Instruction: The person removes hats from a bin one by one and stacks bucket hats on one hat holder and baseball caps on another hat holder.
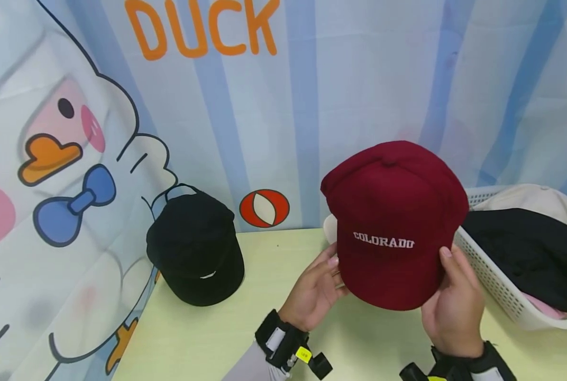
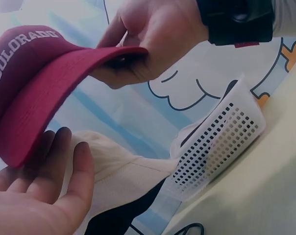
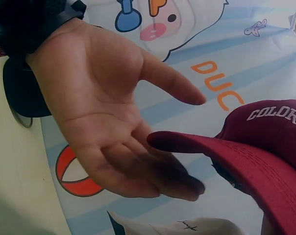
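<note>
A dark red baseball cap with white COLORADO lettering is held up above the table, brim toward me. My right hand pinches its brim edge, thumb on the front; the left wrist view shows this right hand gripping the brim. My left hand is at the brim's other side, its fingers loosely bent against or just under the edge. In the right wrist view the left hand has its thumb apart from the cap. Behind the red cap stands a mostly hidden cream cap.
A black cap sits at the left on the pale yellow table. At the right, a white perforated basket holds a black item, a whitish one and something pink. A duck-print curtain hangs behind.
</note>
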`<action>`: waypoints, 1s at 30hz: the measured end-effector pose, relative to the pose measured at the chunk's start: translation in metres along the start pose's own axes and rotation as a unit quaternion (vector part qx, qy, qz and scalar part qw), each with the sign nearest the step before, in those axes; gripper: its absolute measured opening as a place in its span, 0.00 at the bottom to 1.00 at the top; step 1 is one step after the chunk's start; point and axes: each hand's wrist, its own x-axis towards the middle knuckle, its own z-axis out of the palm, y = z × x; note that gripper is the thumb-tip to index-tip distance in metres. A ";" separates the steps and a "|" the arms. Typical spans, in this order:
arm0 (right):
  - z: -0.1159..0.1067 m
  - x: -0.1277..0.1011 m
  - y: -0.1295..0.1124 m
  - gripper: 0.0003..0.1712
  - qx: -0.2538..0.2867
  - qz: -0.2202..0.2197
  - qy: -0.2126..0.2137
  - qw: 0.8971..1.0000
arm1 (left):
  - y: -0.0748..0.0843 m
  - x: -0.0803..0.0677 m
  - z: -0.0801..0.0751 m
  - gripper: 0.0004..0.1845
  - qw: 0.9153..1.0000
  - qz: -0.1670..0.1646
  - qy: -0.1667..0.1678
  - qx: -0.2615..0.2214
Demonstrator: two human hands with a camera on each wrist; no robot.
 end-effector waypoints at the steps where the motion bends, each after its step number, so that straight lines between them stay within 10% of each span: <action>1: 0.000 0.000 0.001 0.17 0.007 0.003 -0.004 1.000 | 0.000 0.000 0.001 0.30 1.000 0.000 0.001 -0.003; 30: 0.000 -0.003 0.012 0.25 -0.122 0.056 -0.140 0.981 | 0.021 -0.003 -0.001 0.18 0.997 0.051 0.019 -0.062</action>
